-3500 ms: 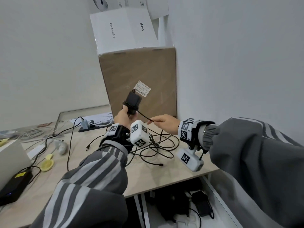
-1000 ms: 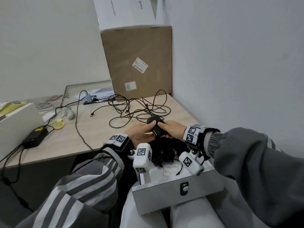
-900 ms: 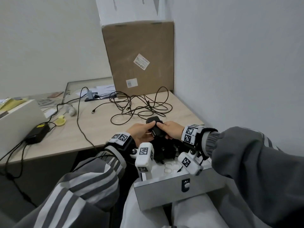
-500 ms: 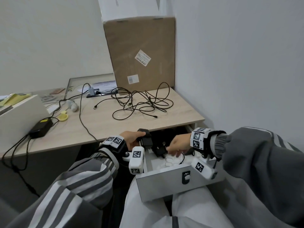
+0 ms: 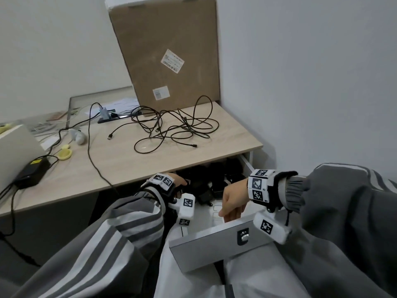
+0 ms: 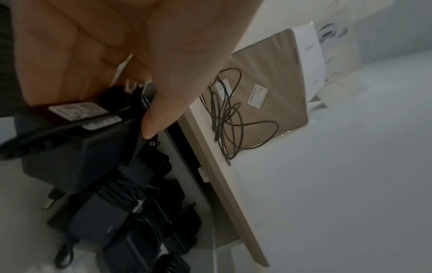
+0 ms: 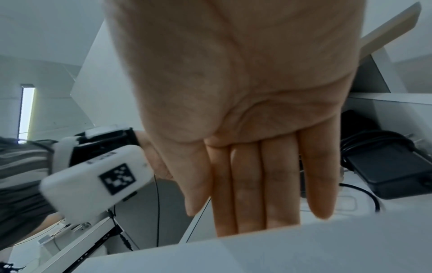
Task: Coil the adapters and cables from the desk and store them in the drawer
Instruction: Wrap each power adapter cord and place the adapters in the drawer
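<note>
Left hand (image 6: 131,46) reaches into the far left of the open drawer (image 5: 214,244), mostly hidden by its wristband in the head view; the left wrist view shows thumb and fingers gripping a black adapter (image 6: 77,140) with its cable wound round it, held over the other adapters, contact below unclear. Adapters in drawer (image 5: 206,186) form one dark pile, at least three bricks, edges merge so exact count not possible; drawer rear hidden under the desk (image 5: 133,166) edge. Right hand (image 5: 233,198) hangs over the near part of the drawer, four fingers (image 7: 247,186) straight and together, holding nothing; fingertips cut off by the drawer front. On the desk's far right, one tangle of loose black cables (image 5: 171,130), strand count unreadable. One cardboard box (image 5: 167,52) behind it, top cropped. One black power brick (image 5: 32,172) at left.
</note>
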A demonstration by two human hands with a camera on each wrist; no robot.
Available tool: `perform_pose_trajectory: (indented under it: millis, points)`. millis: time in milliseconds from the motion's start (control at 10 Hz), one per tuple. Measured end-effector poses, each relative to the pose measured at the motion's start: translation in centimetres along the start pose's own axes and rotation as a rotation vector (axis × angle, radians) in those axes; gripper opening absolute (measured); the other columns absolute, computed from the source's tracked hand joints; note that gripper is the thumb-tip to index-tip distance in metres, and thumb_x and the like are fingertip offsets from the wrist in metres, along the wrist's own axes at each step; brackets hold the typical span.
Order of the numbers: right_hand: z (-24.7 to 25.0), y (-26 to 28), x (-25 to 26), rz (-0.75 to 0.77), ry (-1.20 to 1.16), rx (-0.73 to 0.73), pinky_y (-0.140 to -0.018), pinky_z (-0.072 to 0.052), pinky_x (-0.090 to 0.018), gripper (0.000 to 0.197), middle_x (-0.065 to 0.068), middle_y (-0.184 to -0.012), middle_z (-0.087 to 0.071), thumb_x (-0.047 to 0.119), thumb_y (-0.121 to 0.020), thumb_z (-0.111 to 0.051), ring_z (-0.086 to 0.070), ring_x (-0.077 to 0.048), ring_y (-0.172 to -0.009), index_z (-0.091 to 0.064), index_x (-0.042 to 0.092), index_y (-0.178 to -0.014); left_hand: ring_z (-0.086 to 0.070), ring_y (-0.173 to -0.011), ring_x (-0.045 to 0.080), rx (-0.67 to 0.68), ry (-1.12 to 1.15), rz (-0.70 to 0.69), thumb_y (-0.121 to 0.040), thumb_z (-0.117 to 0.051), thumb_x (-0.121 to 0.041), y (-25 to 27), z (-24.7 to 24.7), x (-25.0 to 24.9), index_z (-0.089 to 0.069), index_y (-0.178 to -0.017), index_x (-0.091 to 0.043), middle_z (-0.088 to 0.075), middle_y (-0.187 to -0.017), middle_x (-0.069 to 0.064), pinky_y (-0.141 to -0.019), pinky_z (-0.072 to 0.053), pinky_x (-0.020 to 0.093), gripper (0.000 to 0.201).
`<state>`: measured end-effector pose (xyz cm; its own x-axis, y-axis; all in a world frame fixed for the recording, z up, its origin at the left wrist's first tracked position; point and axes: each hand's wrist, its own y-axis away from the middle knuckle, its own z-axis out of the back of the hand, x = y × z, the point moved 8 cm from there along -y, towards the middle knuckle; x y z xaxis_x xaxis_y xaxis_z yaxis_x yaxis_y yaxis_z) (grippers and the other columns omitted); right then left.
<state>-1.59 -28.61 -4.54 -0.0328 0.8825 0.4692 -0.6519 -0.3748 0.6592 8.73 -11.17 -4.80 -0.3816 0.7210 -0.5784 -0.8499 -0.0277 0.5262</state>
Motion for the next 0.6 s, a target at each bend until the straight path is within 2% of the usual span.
perform_pose_trajectory:
  millis: [100,200,300,400,500,600]
  points:
    - [-0.5,-0.2,-0.1,0.018,-0.003,0.033,-0.079,-0.05,-0.02,0.036,-0.006,-0.104,-0.073,0.037,-0.094,-0.053,-0.067,-0.01,-0.079,-0.072,0.008,-0.104,-0.061,-0.114,0.031,-0.031,-0.247,-0.022,-0.082,-0.069,-0.035,-1.8,-0.3,-0.6,-0.062,-0.121,-0.005,-0.063,-0.123,0.012,-0.096,-0.05,0.043,0.049]
    - [-0.8,-0.3,0.0,0.034,-0.015,0.081,-0.082,-0.05,-0.021,0.036,-0.009,-0.106,-0.072,0.037,-0.095,-0.053,-0.068,-0.012,-0.084,-0.072,0.007,-0.104,-0.062,-0.111,0.032,-0.046,-0.494,-0.049,-0.083,-0.064,-0.048,-1.5,-1.0,-1.8,-0.068,-0.114,-0.015,-0.066,-0.119,0.009,-0.095,-0.048,0.051,0.046]
    - [-1.0,-0.4,0.0,0.045,-0.015,0.098,-0.088,-0.05,-0.025,0.037,-0.011,-0.106,-0.072,0.037,-0.095,-0.053,-0.067,-0.013,-0.084,-0.072,0.007,-0.104,-0.054,-0.122,0.028,-0.114,-0.622,-0.113,-0.093,-0.057,-0.037,-1.3,-1.3,-3.2,-0.059,-0.13,-0.012,-0.058,-0.132,0.009,-0.093,-0.045,0.03,0.044]
    - [-1.0,-0.4,0.0,0.051,-0.022,0.098,-0.088,-0.05,-0.025,0.037,-0.009,-0.104,-0.072,0.037,-0.094,-0.053,-0.067,-0.011,-0.083,-0.072,0.007,-0.104,-0.054,-0.123,0.028,-0.103,-0.595,-0.094,-0.094,-0.057,-0.025,-1.8,-2.3,-3.1,-0.054,-0.133,-0.005,-0.056,-0.134,0.015,-0.087,-0.044,0.029,0.043]
    - [-1.1,-0.2,-0.1,0.058,-0.03,0.106,-0.085,-0.05,-0.023,0.037,-0.006,-0.098,-0.071,0.036,-0.095,-0.053,-0.067,-0.011,-0.083,-0.071,0.006,-0.106,-0.061,-0.106,0.025,-0.077,-0.52,-0.098,-0.089,-0.063,-0.022,-3.3,-3.3,-2.2,-0.057,-0.129,-0.003,-0.06,-0.128,0.015,-0.088,-0.051,0.029,0.044]
    - [-1.1,-0.2,0.0,0.07,-0.034,0.104,-0.087,-0.049,-0.025,0.036,-0.008,-0.102,-0.072,0.035,-0.095,-0.053,-0.066,-0.012,-0.084,-0.07,0.006,-0.107,-0.057,-0.092,0.021,-0.047,-0.521,-0.121,-0.088,-0.061,-0.019,-3.0,-3.9,-2.2,-0.058,-0.127,-0.004,-0.06,-0.128,0.014,-0.09,-0.054,0.038,0.042]
